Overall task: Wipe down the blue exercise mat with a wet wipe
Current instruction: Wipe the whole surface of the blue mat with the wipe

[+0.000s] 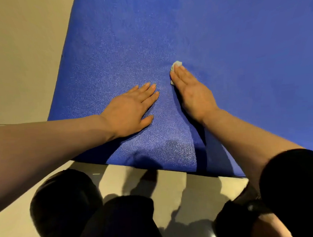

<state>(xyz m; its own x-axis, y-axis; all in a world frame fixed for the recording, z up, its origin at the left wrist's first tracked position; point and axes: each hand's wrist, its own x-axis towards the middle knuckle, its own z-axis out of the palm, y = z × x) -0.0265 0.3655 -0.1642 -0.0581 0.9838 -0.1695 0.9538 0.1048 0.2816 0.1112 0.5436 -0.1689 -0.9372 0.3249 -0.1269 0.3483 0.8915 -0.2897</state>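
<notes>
Blue exercise mat (220,44) flat on pale tiled floor (23,52), near edge just ahead of the knees, long axis running far and right out of view. Surface pebbled, glinting under the light in the middle; darker, smoother-looking patch near the front edge between the forearms, possibly damp, cannot say for sure.

Wet wipe (176,64) bunched small and whitish, pinned to the mat under the right hand (190,91); only a crumpled tip beyond the fingertips and a scrap at the left side of the hand showing. Right fingers (179,76) straight, held together, pressing flat, not curled round the wipe.

Left hand (132,107) just left of the right, palm down on the mat, fingers straight and slightly spread, holding nothing; likely bracing.

Key relation: wipe sits at the centre-near part of the mat, directly beneath the right fingers, with most unwiped-looking area lying far and to the right. Right hand therefore the working one; next stroke probably outward along that direction. Mid-task by appearance.

Dark-clothed knees (66,203) at near edge, on the floor.
</notes>
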